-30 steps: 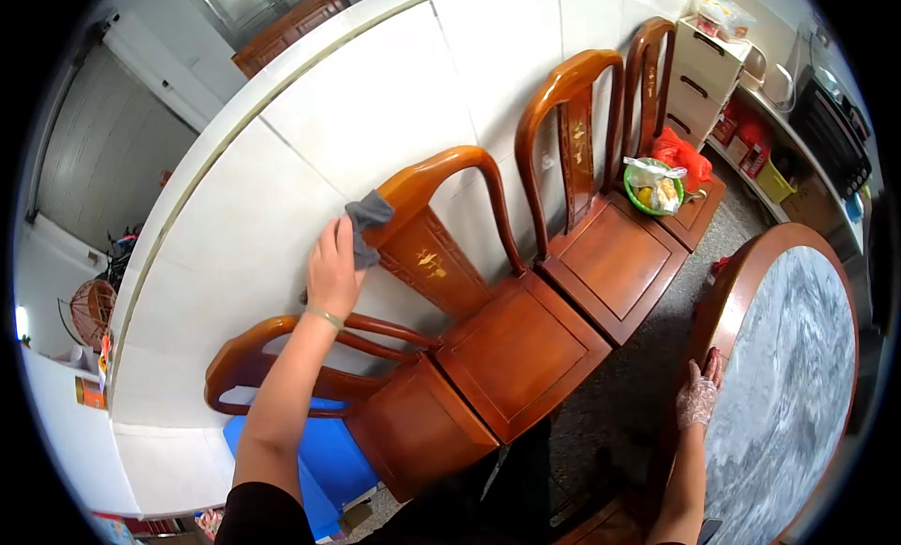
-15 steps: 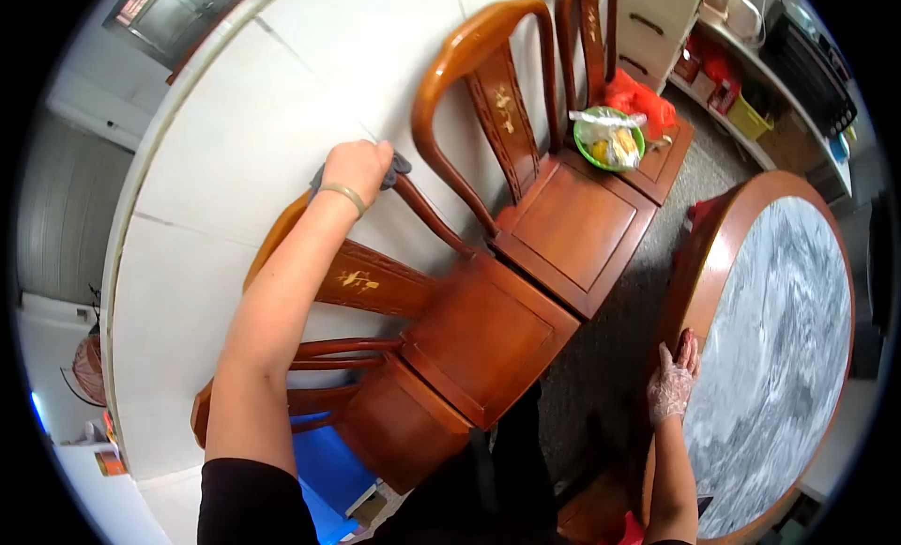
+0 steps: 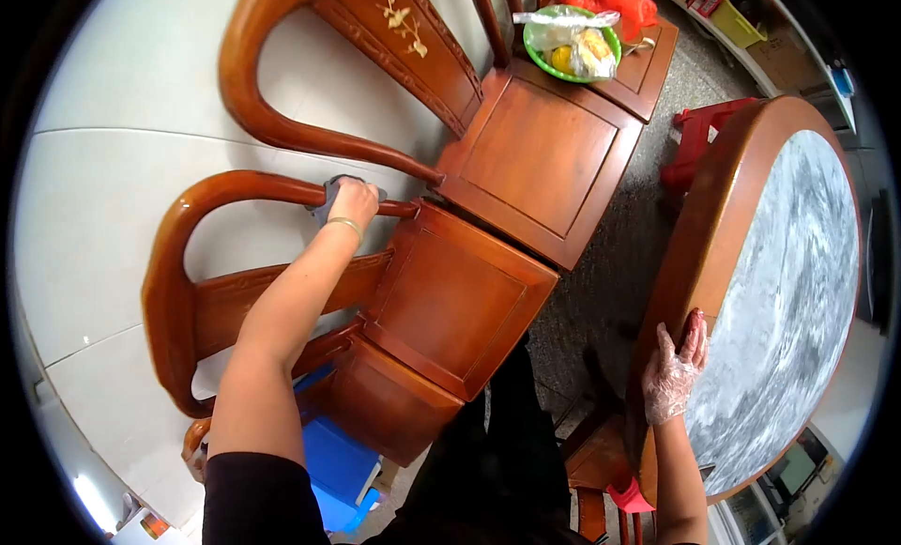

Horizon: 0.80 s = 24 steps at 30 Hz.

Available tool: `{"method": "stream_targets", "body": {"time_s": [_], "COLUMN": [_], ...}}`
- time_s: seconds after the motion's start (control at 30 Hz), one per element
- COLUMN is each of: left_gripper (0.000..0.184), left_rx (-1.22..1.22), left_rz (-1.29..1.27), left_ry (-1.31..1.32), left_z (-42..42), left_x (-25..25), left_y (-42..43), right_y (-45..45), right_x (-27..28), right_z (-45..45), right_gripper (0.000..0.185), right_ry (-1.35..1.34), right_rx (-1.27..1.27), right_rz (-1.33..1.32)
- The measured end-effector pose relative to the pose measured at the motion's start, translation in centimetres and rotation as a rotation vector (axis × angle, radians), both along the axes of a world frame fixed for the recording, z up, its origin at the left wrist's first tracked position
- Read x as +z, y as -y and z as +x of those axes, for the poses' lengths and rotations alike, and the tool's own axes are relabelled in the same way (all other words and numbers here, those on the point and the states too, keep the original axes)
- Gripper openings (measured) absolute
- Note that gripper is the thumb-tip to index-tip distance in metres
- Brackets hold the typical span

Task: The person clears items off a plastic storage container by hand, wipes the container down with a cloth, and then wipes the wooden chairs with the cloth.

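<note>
My left hand [image 3: 355, 205] is closed around a dark grey cloth [image 3: 325, 203]. It presses the cloth to the side rail of a wooden chair's curved back [image 3: 249, 183], not far above the seat [image 3: 460, 301]. A bangle circles that wrist. My right hand [image 3: 671, 381] wears a clear plastic glove with reddish marks at the fingertips. It lies with fingers spread on the wooden rim [image 3: 721, 240] of an oval table, whose inset top [image 3: 779, 329] is grey and marbled.
More wooden chairs stand in a row along the white tiled wall [image 3: 103, 226]. On a farther seat sit a green bowl [image 3: 536, 52] with wrapped food and a red plastic bag [image 3: 624, 2]. A red stool [image 3: 694, 137] is beside the table; a blue box [image 3: 338, 470] lies below.
My left hand has slid the cloth down the chair's side rail toward the seat. The view has shifted and turned; my right hand stays on the table rim.
</note>
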State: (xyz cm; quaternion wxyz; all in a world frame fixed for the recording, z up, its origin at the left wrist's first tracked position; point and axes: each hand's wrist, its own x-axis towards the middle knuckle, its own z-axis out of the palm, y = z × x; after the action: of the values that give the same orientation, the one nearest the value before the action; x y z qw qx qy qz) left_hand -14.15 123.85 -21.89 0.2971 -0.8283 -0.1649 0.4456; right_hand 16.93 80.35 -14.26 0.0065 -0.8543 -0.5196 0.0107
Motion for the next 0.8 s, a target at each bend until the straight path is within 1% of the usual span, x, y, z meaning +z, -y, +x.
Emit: {"method": "stream_targets", "body": {"time_s": [0.13,0.2,0.33,0.47,0.53,0.57,0.63,0.67,0.73,0.77,0.8], "left_gripper": [0.022,0.022,0.026,0.027,0.027,0.027,0.026,0.023,0.023,0.028,0.028], "left_rx": [0.011,0.056,0.105,0.149,0.282,0.278,0.256,0.255,0.324,0.339,0.331], "left_rz": [0.028,0.032,-0.026,-0.049,-0.049,-0.059,0.011,0.031,-0.034,-0.049,-0.044], "left_ry": [0.078,0.104,0.046,0.070,0.052,0.049,0.059,0.129,0.153,0.205,0.204], "left_z": [0.0,0.1,0.9,1.4,2.0,2.1,1.9,2.0,2.5,2.6,2.9], "left_x": [-5.5,-8.0,-12.3,-17.1,-19.6,-20.8,-23.2,-23.0,-22.0,-21.8,-21.5], "left_y": [0.3,0.6,1.0,1.4,1.4,1.3,1.6,1.9,1.9,1.6,1.1], "right_y": [-0.5,-0.9,-1.1,-1.0,-1.2,-0.9,-0.6,-0.4,-0.4,-0.4,-0.2], "right_x": [-0.2,-0.4,-0.8,-0.7,-0.3,-0.3,-0.6,-0.6,-0.5,-0.5,-0.5], "right_z": [0.0,0.0,0.1,0.3,0.3,0.2,0.1,0.0,0.0,0.0,0.0], "right_gripper": [0.043,0.040,0.037,0.040,0.041,0.044,0.046,0.047,0.048,0.048,0.047], "right_ry": [0.030,0.043,0.109,0.059,0.029,0.013,0.014,0.014,-0.015,-0.015,-0.010], "right_rx": [0.008,0.018,0.052,0.017,0.007,-0.017,-0.041,-0.058,-0.062,-0.069,-0.079], "right_rz": [0.037,0.023,0.023,-0.038,-0.097,-0.134,-0.158,-0.170,-0.180,-0.194,-0.207]}}
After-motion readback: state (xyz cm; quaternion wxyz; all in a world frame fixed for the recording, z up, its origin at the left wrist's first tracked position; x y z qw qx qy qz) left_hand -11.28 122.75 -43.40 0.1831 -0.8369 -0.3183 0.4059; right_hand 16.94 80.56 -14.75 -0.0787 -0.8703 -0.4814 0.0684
